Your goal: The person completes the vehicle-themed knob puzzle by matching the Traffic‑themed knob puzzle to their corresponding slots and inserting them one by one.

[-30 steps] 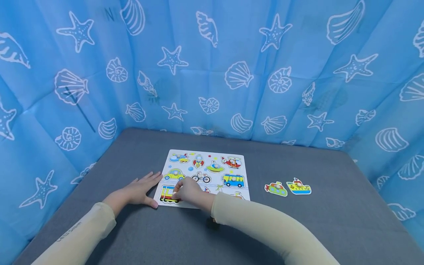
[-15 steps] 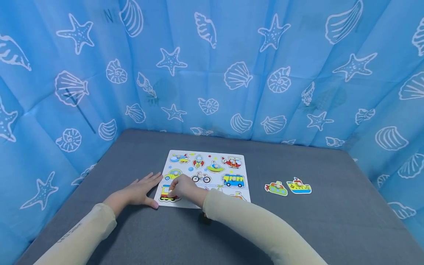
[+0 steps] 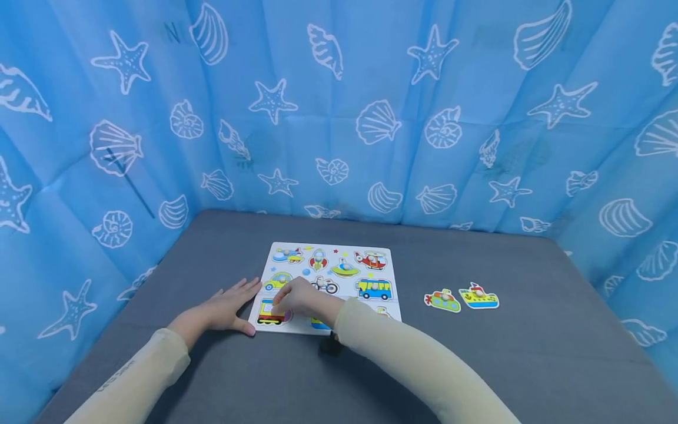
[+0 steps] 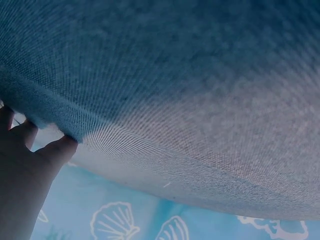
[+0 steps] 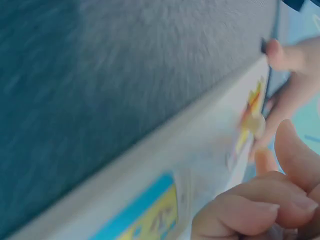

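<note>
A white knobbed puzzle board point(image 3: 318, 242) with vehicle pictures lies on the grey table. My left hand point(image 3: 225, 307) rests at its left edge, fingers spread; the left wrist view shows part of this hand point(image 4: 30, 170). Above the board's lower left is my right hand point(image 3: 301, 295), beside the red and yellow train piece point(image 3: 269, 314). In the right wrist view the train's round knob point(image 5: 256, 125) shows uncovered, apart from the loosely bent fingers point(image 5: 295, 150). The right hand and sleeve hide part of the board's bottom row, where a blue and yellow piece point(image 5: 150, 215) shows.
Right of the board, a green submarine piece point(image 3: 444, 301) and a yellow and blue boat piece point(image 3: 479, 297) lie on the table point(image 3: 529, 353). Several pieces sit in the board, among them a bus point(image 3: 374, 289) and a helicopter point(image 3: 372, 259). A blue shell-print curtain point(image 3: 339, 118) stands behind.
The right hand moves slightly left over the train piece, then lifts and draws back a little, uncovering the train's knob. The left hand stays at the board's edge.
</note>
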`<state>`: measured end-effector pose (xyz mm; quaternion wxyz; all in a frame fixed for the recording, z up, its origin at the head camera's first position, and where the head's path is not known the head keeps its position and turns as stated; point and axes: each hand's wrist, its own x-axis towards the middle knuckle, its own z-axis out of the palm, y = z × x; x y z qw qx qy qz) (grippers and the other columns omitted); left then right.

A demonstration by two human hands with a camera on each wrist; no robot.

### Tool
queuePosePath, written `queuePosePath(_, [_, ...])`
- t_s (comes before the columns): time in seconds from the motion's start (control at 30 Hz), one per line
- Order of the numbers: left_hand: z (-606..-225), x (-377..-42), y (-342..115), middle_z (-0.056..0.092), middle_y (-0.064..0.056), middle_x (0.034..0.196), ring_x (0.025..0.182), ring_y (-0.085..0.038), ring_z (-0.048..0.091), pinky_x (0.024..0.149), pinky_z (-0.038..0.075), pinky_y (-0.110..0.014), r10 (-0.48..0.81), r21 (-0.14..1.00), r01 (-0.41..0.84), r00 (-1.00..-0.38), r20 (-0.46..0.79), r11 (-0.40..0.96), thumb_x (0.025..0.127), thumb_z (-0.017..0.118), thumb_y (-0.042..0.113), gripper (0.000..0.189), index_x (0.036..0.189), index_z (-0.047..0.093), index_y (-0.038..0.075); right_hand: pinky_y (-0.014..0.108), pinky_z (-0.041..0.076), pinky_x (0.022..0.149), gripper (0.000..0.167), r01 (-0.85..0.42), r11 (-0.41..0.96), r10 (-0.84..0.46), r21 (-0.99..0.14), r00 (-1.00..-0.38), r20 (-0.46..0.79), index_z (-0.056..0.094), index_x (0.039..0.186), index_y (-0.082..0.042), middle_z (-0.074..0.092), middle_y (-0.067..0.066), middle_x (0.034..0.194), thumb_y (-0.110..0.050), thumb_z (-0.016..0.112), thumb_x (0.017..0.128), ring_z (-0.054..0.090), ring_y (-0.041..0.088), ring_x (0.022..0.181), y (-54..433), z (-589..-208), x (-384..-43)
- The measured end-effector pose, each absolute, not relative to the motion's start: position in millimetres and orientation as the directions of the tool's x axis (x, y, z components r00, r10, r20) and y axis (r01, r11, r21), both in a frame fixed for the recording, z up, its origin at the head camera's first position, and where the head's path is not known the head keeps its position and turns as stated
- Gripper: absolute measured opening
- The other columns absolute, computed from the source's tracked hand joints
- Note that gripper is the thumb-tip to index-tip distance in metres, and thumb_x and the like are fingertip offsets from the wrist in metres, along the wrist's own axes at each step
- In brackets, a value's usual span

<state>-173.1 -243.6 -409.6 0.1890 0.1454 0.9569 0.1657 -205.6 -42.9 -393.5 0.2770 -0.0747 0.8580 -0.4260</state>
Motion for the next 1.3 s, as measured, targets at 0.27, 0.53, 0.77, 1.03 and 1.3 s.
queuePosePath(0.27, [-413.9,-176.0,-242.8,0.017,-0.018,0.160,0.145,-0.043,0.007,0.107,0.007,-0.071,0.315,0.372,0.182,-0.887,-0.337,0.910,0.072,0.078,0.055,0.111,0.154,0.022,0.006,0.024,0.024,0.042,0.011,0.193,0.575,-0.339,-0.795,-0.828,-0.446,0.076,0.093,-0.018,0.058,0.002,0.084,-0.021,0.079,0.083,0.025,0.011,0.041,0.1,-384.0,-216.6])
queuePosePath(0.53, [-413.2,-175.7,-243.8,0.016,-0.018,0.160,0.145,-0.042,0.007,0.107,0.007,-0.071,0.318,0.377,0.184,-0.888,-0.333,0.908,0.073,0.079,0.053,0.112,0.155,0.020,0.006,0.025,0.021,0.043,0.017,0.128,0.573,-0.348,-0.810,-0.856,-0.382,0.075,0.101,-0.012,0.050,0.000,0.076,-0.018,0.076,0.085,0.025,0.011,0.042,41.7,-378.1,-212.4])
queuePosePath(0.77, [-410.4,-174.5,-242.1,0.016,-0.019,0.160,0.145,-0.044,0.007,0.107,0.007,-0.071,0.319,0.387,0.176,-0.884,-0.341,0.905,0.073,0.079,0.053,0.112,0.155,0.020,0.005,0.026,0.025,0.047,0.018,0.075,0.559,-0.351,-0.826,-0.881,-0.317,0.075,0.103,-0.008,0.041,0.001,0.068,-0.014,0.075,0.086,0.028,0.013,0.050,75.7,-376.1,-209.1])
queuePosePath(1.03, [-410.0,-173.0,-242.3,0.016,-0.019,0.160,0.145,-0.043,0.006,0.106,0.007,-0.072,0.319,0.386,0.175,-0.881,-0.349,0.906,0.073,0.079,0.053,0.111,0.155,0.020,0.005,0.024,0.031,0.050,0.019,0.052,0.564,-0.339,-0.824,-0.895,-0.289,0.075,0.104,-0.004,0.048,0.003,0.067,-0.011,0.074,0.086,0.037,0.014,0.053,107.5,-371.7,-208.9])
queuePosePath(1.3, [-408.6,-173.5,-242.1,0.016,-0.020,0.159,0.145,-0.044,0.006,0.106,0.006,-0.072,0.326,0.392,0.182,-0.882,-0.340,0.902,0.073,0.079,0.053,0.111,0.155,0.020,0.005,0.025,0.031,0.051,0.022,0.032,0.565,-0.350,-0.825,-0.896,-0.274,0.073,0.107,-0.002,0.048,0.001,0.066,-0.012,0.073,0.087,0.040,0.015,0.054,136.2,-369.9,-211.3])
